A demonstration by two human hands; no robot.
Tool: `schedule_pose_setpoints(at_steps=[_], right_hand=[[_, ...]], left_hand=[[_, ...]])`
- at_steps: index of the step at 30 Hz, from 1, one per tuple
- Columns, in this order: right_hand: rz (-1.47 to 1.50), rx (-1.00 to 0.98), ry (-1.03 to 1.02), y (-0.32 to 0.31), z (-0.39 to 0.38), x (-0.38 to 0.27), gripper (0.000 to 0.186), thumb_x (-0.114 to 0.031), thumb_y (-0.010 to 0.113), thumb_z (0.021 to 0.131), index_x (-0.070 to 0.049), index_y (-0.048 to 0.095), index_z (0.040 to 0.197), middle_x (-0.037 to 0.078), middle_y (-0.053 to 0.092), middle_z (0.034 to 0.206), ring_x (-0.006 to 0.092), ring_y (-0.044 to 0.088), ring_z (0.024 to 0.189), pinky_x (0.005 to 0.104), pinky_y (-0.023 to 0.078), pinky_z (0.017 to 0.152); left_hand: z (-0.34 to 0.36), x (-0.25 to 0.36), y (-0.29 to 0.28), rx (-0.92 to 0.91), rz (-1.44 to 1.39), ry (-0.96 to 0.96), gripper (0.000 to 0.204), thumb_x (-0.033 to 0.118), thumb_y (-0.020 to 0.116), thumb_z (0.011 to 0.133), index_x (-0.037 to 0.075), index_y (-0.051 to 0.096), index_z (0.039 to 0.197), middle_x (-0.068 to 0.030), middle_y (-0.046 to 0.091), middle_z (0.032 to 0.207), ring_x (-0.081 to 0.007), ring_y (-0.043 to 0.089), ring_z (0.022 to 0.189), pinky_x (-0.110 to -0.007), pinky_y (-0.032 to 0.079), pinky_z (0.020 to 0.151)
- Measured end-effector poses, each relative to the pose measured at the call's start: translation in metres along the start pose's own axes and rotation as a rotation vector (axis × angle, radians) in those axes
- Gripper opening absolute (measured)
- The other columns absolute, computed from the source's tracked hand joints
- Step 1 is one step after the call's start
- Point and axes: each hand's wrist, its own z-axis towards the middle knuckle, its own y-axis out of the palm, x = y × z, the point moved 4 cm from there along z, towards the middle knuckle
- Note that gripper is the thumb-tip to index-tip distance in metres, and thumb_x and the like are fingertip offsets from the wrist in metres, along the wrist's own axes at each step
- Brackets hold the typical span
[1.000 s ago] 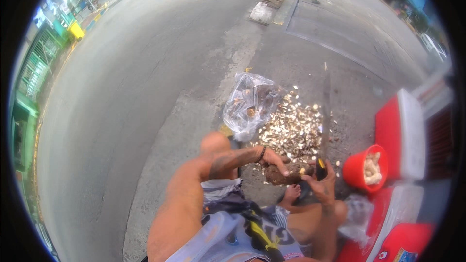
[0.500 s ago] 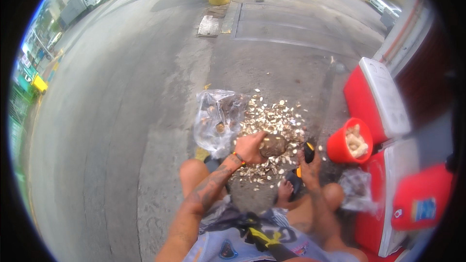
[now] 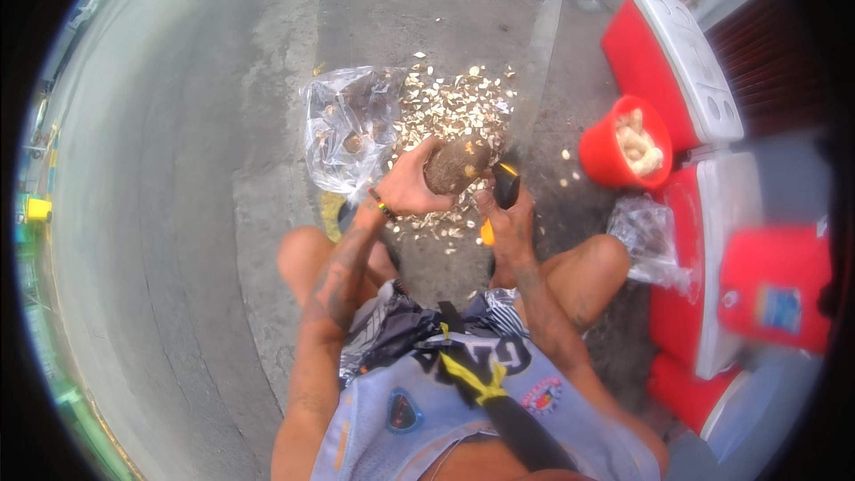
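My left hand (image 3: pixel 410 180) is wrapped round a large brown, rough-skinned root (image 3: pixel 456 165) with small pale patches. Just right of it, my right hand (image 3: pixel 506 214) grips a tool with a black-and-yellow handle (image 3: pixel 505 180); I cannot clearly make out its working end. Below the root, many pale chips and peelings (image 3: pixel 450 98) are scattered on the pavement. A crumpled clear plastic bag (image 3: pixel 343 107) with brown bits in it lies left of the chips. My bent knees (image 3: pixel 601 267) are either side of my hands.
To the right are a red bucket (image 3: pixel 601 156) holding pale peeled roots, a red cooler with white lid (image 3: pixel 632 53), another red cooler (image 3: pixel 672 303), a red lid or panel (image 3: pixel 766 258) and a crumpled plastic bag (image 3: pixel 641 240). Grey roadway (image 3: pixel 178 196) stretches to the left.
The view has tilted down, so the scene sits higher and more of my torso shows. My left hand has shifted and turned the root. My right hand still grips the tool.
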Motion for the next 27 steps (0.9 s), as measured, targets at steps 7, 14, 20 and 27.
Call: schedule_pose_setpoints(at_steps=[7,14,20,27], right_hand=[[0.105,0.048,0.059,-0.014,0.014,0.010,0.048,-0.016,0.084,0.082,0.002,0.060,0.119,0.006,0.067,0.109,0.0133,0.063,0.097,0.0279,0.052,0.084],[-0.062,0.128,0.125,-0.016,0.009,0.031,0.042,-0.022,0.083,0.084,-0.001,0.063,0.114,0.005,0.068,0.099,0.0120,0.063,0.091,0.0282,0.051,0.078],[-0.658,0.105,0.236,-0.027,-0.020,0.048,0.056,-0.051,0.063,0.095,0.002,0.062,0.113,0.017,0.070,0.098,0.0266,0.067,0.091,0.0393,0.050,0.082],[-0.801,0.146,0.175,-0.009,-0.041,0.048,0.051,-0.047,0.054,0.100,0.003,0.060,0.109,0.019,0.070,0.098,0.0324,0.066,0.095,0.0401,0.049,0.084]], left_hand=[[-0.002,-0.012,0.038,-0.227,-0.366,-0.151,0.077,0.024,0.083,0.065,-0.003,0.052,0.130,-0.0181,0.067,0.105,-0.0258,0.067,0.100,-0.036,0.054,0.086],[0.001,-0.029,0.046,-0.168,0.180,-0.101,0.084,0.038,0.087,0.059,0.000,0.057,0.127,-0.0211,0.067,0.113,-0.0330,0.066,0.105,-0.041,0.053,0.091],[0.008,-0.043,0.007,-0.041,0.646,-0.153,0.071,0.037,0.084,0.060,0.012,0.062,0.122,-0.0106,0.068,0.108,-0.0318,0.066,0.101,-0.042,0.054,0.087],[0.008,-0.046,-0.020,0.072,0.702,-0.155,0.068,0.029,0.081,0.062,0.015,0.059,0.126,-0.0080,0.065,0.114,-0.0338,0.063,0.107,-0.045,0.053,0.087]])
